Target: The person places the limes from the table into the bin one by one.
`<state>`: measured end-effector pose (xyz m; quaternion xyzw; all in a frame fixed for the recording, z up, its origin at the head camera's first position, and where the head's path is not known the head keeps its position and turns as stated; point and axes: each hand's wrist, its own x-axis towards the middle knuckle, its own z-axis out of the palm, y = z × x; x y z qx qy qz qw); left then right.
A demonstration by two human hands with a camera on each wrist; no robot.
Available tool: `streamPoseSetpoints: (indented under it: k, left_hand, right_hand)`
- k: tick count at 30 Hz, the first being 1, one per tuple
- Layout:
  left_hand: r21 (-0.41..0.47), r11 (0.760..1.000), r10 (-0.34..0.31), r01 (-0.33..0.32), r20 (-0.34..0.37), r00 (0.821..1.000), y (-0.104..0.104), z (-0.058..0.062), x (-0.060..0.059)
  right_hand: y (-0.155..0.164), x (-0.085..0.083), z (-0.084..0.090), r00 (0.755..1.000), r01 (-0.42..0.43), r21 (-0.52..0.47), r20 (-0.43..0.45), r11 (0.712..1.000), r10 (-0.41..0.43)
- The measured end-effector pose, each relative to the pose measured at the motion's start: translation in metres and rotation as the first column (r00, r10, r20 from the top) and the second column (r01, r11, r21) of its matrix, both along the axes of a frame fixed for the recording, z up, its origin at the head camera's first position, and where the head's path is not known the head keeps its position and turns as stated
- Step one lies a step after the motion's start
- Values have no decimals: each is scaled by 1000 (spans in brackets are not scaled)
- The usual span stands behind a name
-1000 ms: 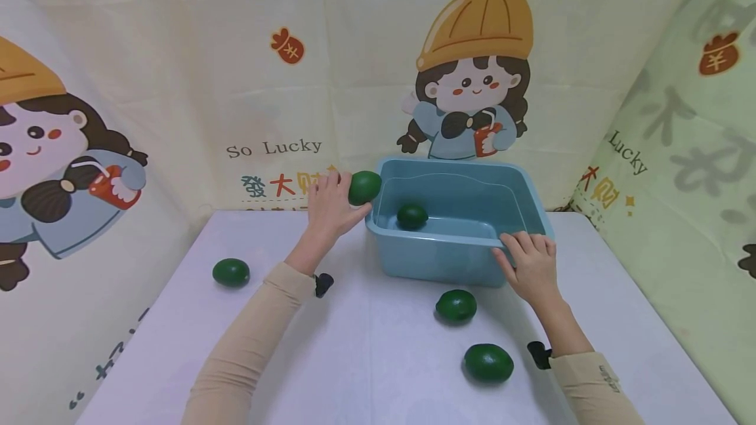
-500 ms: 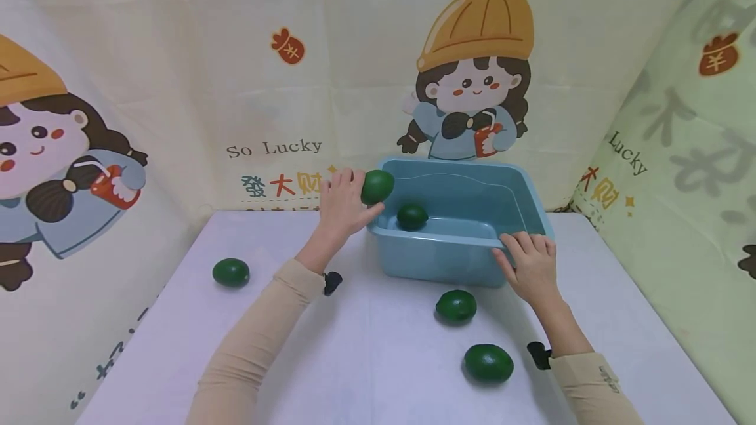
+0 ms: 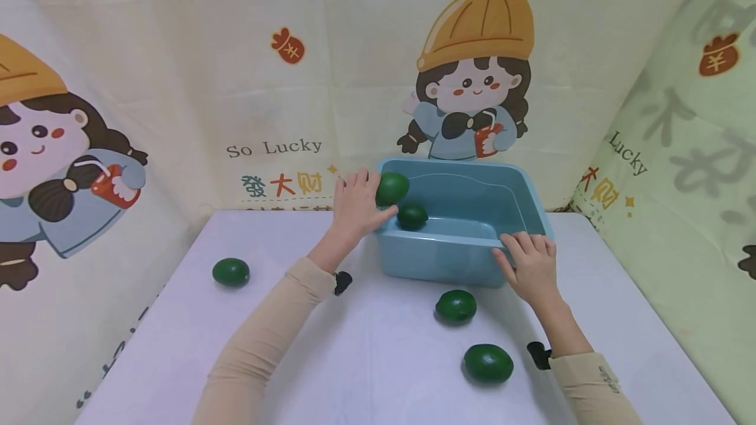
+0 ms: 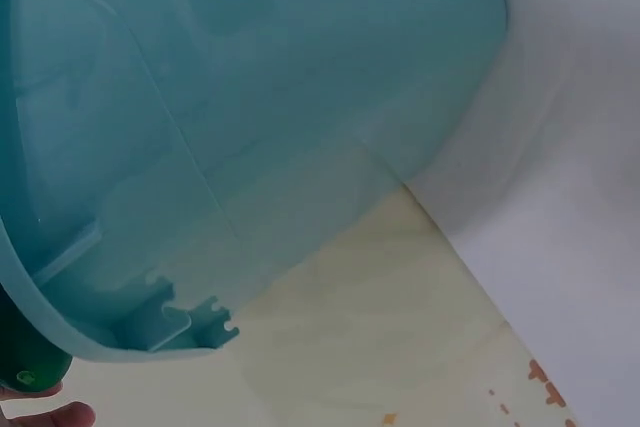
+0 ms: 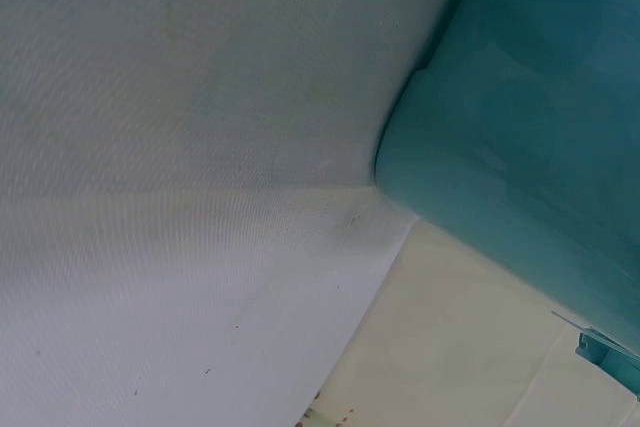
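Observation:
In the head view my left hand [image 3: 356, 205] grips a dark green lime [image 3: 392, 188] above the left end of a blue plastic basin [image 3: 440, 260]. The left wrist view catches part of this lime [image 4: 28, 355] beyond the basin's rim, with fingertips [image 4: 65, 415] below it. A second lime [image 3: 412, 217] lies inside the basin at its left. My right hand [image 3: 533, 269] holds the front right rim, fingers over the edge and thumb on the outer side. The right wrist view has only the basin's wall [image 5: 520, 177], not the hand.
On the white table [image 3: 354, 372], one lime [image 3: 231, 272] lies at the left. Another lime [image 3: 456, 306] is just in front of the basin, and a further lime [image 3: 488, 363] sits nearer. A printed cloth [image 3: 366, 84] hangs behind and at both sides.
My left hand has moved to the right with its lime, from beside the basin's left rim to over the inside. My right hand stays on the rim.

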<state>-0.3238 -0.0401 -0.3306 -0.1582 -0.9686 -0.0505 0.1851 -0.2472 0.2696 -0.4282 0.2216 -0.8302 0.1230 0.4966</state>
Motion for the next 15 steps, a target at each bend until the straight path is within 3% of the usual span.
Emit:
streamPoseSetpoints:
  k: [15]
  left_hand:
    - [-104, 994, -16, 18, 23, 1000, 16, -4, 2]
  right_hand:
    - [0, -2, 1, 1000, -4, -1, 1, 1000, 4]
